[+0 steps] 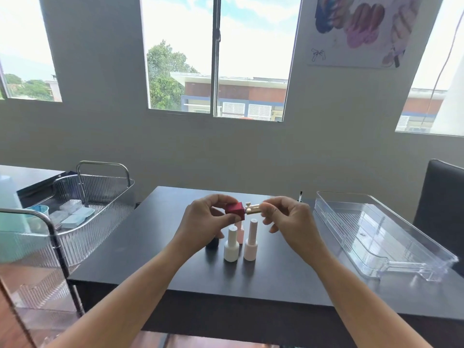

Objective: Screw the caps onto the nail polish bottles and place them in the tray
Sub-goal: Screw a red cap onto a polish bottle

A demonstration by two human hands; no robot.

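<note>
A matte black table (pixel 140 252) fills the lower middle of the frame, smooth and flat-edged. It stands before a plain grey wall (pixel 100 71) broken by bright sliding windows (pixel 251 46) looking out on trees and a low building. A glossy poster of painted nails (pixel 356 28) hangs at the upper right, and the padded back of a dark chair (pixel 442 197) shows at the right edge. At the left stands a trolley of clear ribbed plastic with bent chrome handles (pixel 100 197), with small packets lying in its top basket.

Just above the table's centre, the left hand (pixel 203 222) pinches a red, square-sided nail polish bottle (pixel 234 210) between thumb and fingertips, tipped on its side. The right hand (pixel 288 219) pinches a shiny gold cylindrical cap (pixel 253 208) with thumb and forefinger, its other fingers loosely curled. The cap meets the bottle's neck end to end; how far it is threaded on I cannot tell.

Below the hands, on the table, stand a white round-shouldered bottle with a tall white cap (pixel 231 244) and a pale pink one of the same shape (pixel 250 241). A pinker bottle (pixel 240 232) is half hidden behind them, and a small dark item (pixel 212 243) sits under the left wrist. A long, clear, hard plastic tray with a lipped rim (pixel 371 229) lies at the right of the table, well apart from the bottles. A thin black brush (pixel 300 195) shows near its far corner.
</note>
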